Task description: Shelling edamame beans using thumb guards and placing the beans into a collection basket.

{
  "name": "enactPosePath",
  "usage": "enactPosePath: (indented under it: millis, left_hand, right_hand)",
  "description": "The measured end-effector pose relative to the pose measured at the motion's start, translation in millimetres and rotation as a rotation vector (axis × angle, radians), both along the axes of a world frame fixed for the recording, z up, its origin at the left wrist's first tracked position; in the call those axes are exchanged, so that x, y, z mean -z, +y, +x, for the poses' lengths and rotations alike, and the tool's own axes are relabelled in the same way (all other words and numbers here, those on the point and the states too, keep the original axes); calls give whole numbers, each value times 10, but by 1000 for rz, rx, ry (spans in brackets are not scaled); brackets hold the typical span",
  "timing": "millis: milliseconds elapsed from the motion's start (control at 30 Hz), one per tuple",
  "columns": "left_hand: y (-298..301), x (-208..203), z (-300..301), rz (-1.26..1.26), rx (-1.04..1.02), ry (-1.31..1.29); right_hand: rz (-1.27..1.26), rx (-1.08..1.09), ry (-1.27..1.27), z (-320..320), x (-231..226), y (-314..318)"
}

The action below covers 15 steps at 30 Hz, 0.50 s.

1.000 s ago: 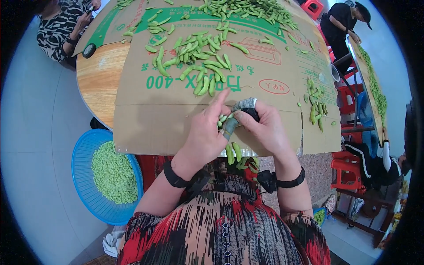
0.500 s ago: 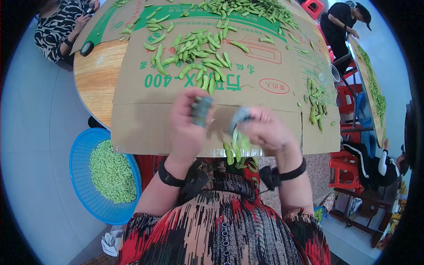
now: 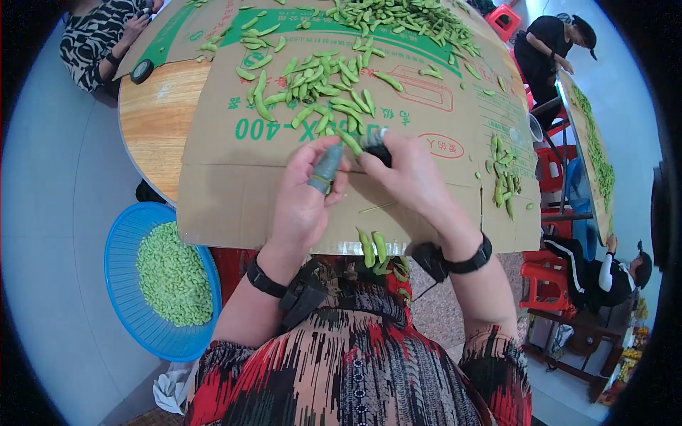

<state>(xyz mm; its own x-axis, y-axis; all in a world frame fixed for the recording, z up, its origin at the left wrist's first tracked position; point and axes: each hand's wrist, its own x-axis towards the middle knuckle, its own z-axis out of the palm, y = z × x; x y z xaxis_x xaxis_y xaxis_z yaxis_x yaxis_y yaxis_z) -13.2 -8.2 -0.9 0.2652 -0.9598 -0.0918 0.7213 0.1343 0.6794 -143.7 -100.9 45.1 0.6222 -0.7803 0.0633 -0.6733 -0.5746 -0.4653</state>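
My left hand [image 3: 307, 192] is over the near part of the cardboard, fingers curled, with a grey-green sleeve [image 3: 326, 169] banded in yellow on one digit. What it may hold is hidden. Close beside it, my right hand [image 3: 412, 174] pinches a green edamame pod [image 3: 350, 143] that slants toward the left fingertips. A dark cover [image 3: 379, 150] shows at the right fingers. Just beyond both hands lies a loose heap of edamame pods [image 3: 323, 82]. Several pods [image 3: 374, 247] hang at the table's near edge, by my lap.
Flattened cardboard [image 3: 234, 199] covers a wooden table [image 3: 160, 121]. A blue basket [image 3: 121, 284] of shelled beans stands low at left. A larger pod pile [image 3: 412, 25] lies at the far side, a smaller one [image 3: 503, 174] at right. Other people work nearby; red stools [image 3: 550, 284] stand right.
My right hand has moved up and away from the near edge toward the heap and now pinches a pod. The pale green piece beneath it has left its fingers. My left hand stays nearly in place.
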Motion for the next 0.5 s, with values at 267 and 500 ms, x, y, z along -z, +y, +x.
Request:
enactPosePath:
  millis: [267,500]
  left_hand:
    - [28,14,-5,-9,96,-60]
    - [35,43,-65,3,-16,-317]
  right_hand:
    - [978,-11,-571,-235,25,362]
    - [1339,-60,-724,-318,28,371]
